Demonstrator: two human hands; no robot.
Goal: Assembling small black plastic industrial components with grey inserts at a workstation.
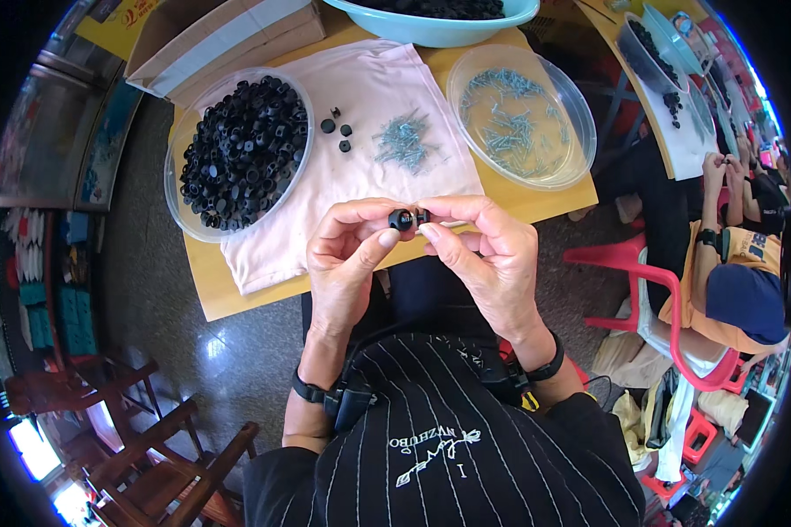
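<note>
Above the table's near edge, my two hands meet fingertip to fingertip. My left hand [347,250] pinches a round black plastic piece [399,220] between thumb and fingers. Right beside it, my right hand [497,255] grips a smaller black plastic piece [423,217], mostly covered by my fingertips. The two pieces are side by side; whether they are joined I cannot tell. Beyond my hands, several loose black caps [328,126] and a heap of silvery screws [404,140] lie on a pale pink cloth [351,88].
A clear tub [172,198] full of black caps stands on the left, another clear tub [586,132] with screws on the right. Behind are a cardboard box [228,44] and a light-blue basin [431,31]. A red chair [624,255] and another person [738,281] are at right.
</note>
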